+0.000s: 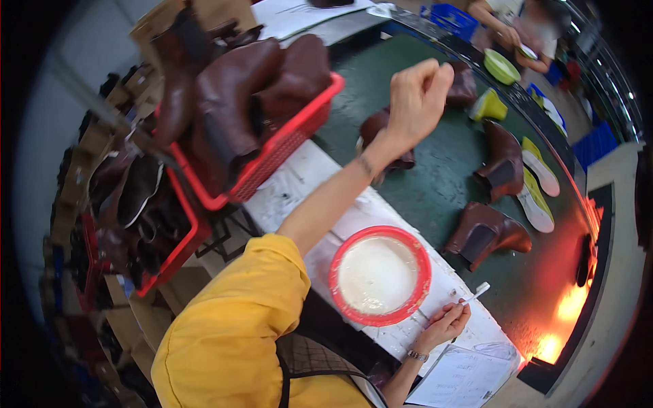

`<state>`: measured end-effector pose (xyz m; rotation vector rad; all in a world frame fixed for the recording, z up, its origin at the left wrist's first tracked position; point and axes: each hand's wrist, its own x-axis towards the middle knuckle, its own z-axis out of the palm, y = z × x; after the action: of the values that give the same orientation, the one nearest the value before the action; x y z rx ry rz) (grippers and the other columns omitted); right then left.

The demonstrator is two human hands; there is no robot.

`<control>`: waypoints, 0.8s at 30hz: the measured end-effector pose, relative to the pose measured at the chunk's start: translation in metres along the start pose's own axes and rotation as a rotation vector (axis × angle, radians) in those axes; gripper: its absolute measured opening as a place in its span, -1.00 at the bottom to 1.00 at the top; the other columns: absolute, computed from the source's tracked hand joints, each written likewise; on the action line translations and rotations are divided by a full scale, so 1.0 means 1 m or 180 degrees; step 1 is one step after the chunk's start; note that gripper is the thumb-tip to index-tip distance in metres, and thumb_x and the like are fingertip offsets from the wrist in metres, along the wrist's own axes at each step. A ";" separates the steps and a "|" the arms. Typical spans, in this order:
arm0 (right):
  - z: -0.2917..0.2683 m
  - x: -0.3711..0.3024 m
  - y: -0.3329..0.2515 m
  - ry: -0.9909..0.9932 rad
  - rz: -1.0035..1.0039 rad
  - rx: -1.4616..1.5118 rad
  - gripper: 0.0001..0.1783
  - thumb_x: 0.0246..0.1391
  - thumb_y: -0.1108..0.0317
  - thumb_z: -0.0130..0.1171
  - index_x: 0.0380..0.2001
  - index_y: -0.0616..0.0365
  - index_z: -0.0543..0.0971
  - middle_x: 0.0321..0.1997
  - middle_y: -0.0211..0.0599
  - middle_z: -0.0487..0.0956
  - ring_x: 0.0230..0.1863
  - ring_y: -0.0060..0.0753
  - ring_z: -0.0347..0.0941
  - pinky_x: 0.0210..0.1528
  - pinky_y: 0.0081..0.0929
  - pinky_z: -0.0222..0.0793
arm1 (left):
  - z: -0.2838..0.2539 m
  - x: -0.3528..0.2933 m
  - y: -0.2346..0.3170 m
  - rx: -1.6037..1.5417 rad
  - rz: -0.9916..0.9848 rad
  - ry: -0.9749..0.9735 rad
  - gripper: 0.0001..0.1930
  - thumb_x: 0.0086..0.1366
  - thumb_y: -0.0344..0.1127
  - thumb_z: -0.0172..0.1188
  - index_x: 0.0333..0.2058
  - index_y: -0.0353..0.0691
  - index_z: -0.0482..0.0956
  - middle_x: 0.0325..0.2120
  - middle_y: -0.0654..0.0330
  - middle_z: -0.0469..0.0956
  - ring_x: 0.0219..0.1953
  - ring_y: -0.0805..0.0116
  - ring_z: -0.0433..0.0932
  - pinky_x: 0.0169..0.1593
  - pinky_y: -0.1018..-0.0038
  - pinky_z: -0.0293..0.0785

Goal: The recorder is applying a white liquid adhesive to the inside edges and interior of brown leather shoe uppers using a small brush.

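My left hand (418,102) reaches over the green belt with its fingers curled closed; whatever they may hold is hidden. Just beyond its knuckles is a dark brown boot (462,86), and another brown boot (375,129) lies partly behind my wrist. Low at the right, my right hand (445,325) grips a white toothbrush-like brush (480,291), bristle end pointing up and right. Between my arms, a red-rimmed basin (424,262) of milky white liquid (377,275) stands on the white ledge. Two ankle boots (503,160) (486,234) lie on the belt to the right.
Red baskets (272,146) heaped with brown boots (238,81) stand at the left. Yellow-green shoe pieces (537,200) lie along the belt's far side, near an orange glow (571,306). A written sheet (462,377) rests beside my right wrist. Across the belt, a person works near a green bowl (502,66).
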<state>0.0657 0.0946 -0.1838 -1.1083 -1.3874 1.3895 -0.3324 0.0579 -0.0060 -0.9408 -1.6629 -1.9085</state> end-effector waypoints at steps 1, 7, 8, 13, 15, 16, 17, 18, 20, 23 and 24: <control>-0.001 0.000 0.001 -0.0033 -0.0072 -0.0026 -0.76 0.49 0.26 -0.02 -0.05 0.23 0.47 -0.52 -0.55 0.36 -0.69 -0.84 0.08 -0.72 -0.75 -0.06 | -0.031 -0.014 0.040 -0.0273 -0.0366 -0.0022 -0.52 0.53 -0.24 0.06 -0.65 -0.24 0.35 -0.75 0.35 0.37 -0.66 0.64 0.28 -0.57 0.55 0.13; -0.006 0.000 0.005 -0.0044 -0.0323 0.0091 -0.71 0.48 0.22 0.01 -0.03 0.26 0.49 -0.51 -0.54 0.37 -0.69 -0.84 0.08 -0.72 -0.74 -0.09 | -0.210 -0.018 0.136 0.1706 0.1174 0.0490 -0.71 0.53 -0.21 0.04 -0.21 -0.22 0.72 -0.22 0.13 0.72 -0.19 0.15 0.65 -0.06 0.33 0.51; -0.006 0.000 0.006 -0.0096 -0.0366 0.0087 -0.71 0.48 0.21 0.01 -0.04 0.24 0.49 -0.52 -0.55 0.36 -0.70 -0.85 0.08 -0.73 -0.74 -0.08 | -0.255 -0.004 0.119 0.2959 0.1411 0.0805 -0.65 0.45 -0.11 0.14 0.04 -0.20 0.62 -0.03 0.05 0.65 -0.01 0.02 0.60 0.11 0.18 0.43; -0.006 0.004 0.015 -0.0370 -0.0446 0.0182 -0.75 0.48 0.19 0.03 -0.11 0.17 0.49 -0.55 -0.58 0.34 -0.70 -0.85 0.08 -0.74 -0.74 -0.06 | -0.398 0.068 0.060 0.4256 -0.0381 0.1252 -0.06 0.16 0.06 0.43 0.37 -0.32 0.19 0.11 -0.26 0.53 0.16 -0.30 0.49 0.20 -0.08 0.39; -0.004 0.003 0.011 -0.0379 -0.0442 0.0120 -0.76 0.48 0.21 0.02 -0.11 0.17 0.51 -0.54 -0.58 0.37 -0.70 -0.84 0.11 -0.73 -0.73 -0.04 | -0.419 0.085 0.054 0.3853 0.0107 0.1113 -0.45 0.18 -0.06 0.38 0.09 -0.19 0.57 -0.19 -0.18 0.69 -0.09 -0.22 0.66 0.01 0.07 0.56; -0.004 0.003 0.009 -0.0306 -0.0462 0.0122 -0.76 0.48 0.21 0.02 -0.11 0.17 0.51 -0.54 -0.58 0.37 -0.70 -0.84 0.11 -0.73 -0.73 -0.04 | -0.420 0.090 0.059 0.3845 0.0340 0.1192 -0.58 0.19 -0.10 0.35 -0.01 -0.16 0.65 -0.27 -0.14 0.71 -0.15 -0.19 0.69 -0.04 0.12 0.59; -0.004 0.002 0.009 -0.0386 -0.0454 0.0150 -0.75 0.48 0.21 0.01 -0.10 0.17 0.51 -0.53 -0.57 0.39 -0.69 -0.84 0.12 -0.73 -0.73 -0.03 | -0.409 0.088 0.075 0.3466 0.0650 0.1241 -0.62 0.21 -0.15 0.35 -0.03 -0.18 0.66 -0.27 -0.12 0.72 -0.17 -0.15 0.70 -0.06 0.15 0.60; -0.007 0.003 0.009 -0.0424 -0.0445 0.0174 -0.75 0.48 0.21 0.00 -0.09 0.17 0.52 -0.51 -0.56 0.41 -0.68 -0.84 0.13 -0.72 -0.73 -0.01 | -0.389 0.084 0.095 0.3043 0.0950 0.1264 -0.66 0.23 -0.19 0.35 -0.05 -0.19 0.66 -0.28 -0.09 0.72 -0.18 -0.11 0.71 -0.08 0.18 0.60; -0.012 0.003 0.004 -0.0386 -0.0385 0.0322 -0.75 0.49 0.21 -0.01 -0.06 0.15 0.53 -0.49 -0.57 0.43 -0.67 -0.84 0.15 -0.71 -0.75 0.00 | -0.362 0.066 0.148 0.2214 0.0981 0.0776 -0.67 0.26 -0.34 0.39 -0.03 -0.28 0.64 -0.26 0.09 0.75 -0.21 0.39 0.71 -0.07 0.46 0.57; -0.005 -0.012 -0.046 -0.0243 -0.0345 0.0755 -0.74 0.48 0.17 0.02 -0.07 0.14 0.54 -0.46 -0.58 0.44 -0.65 -0.87 0.15 -0.69 -0.81 -0.03 | -0.331 0.029 0.202 0.0508 0.1126 -0.0431 -0.69 0.16 -0.66 0.33 -0.11 -0.30 0.60 0.00 0.04 0.67 0.13 0.30 0.57 0.25 0.38 0.41; 0.003 -0.022 -0.070 -0.0431 -0.0291 0.0691 -0.72 0.47 0.16 0.03 -0.05 0.14 0.54 -0.44 -0.57 0.47 -0.65 -0.88 0.15 -0.69 -0.81 -0.04 | -0.323 0.014 0.216 0.0602 0.1369 -0.0693 -0.72 0.13 -0.61 0.34 -0.15 -0.30 0.60 -0.01 -0.01 0.67 0.18 0.14 0.55 0.30 0.28 0.37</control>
<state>0.0663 0.0738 -0.1137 -0.8135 -1.3279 1.5304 -0.2546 -0.2961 0.1360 -1.3375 -1.5639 -1.3823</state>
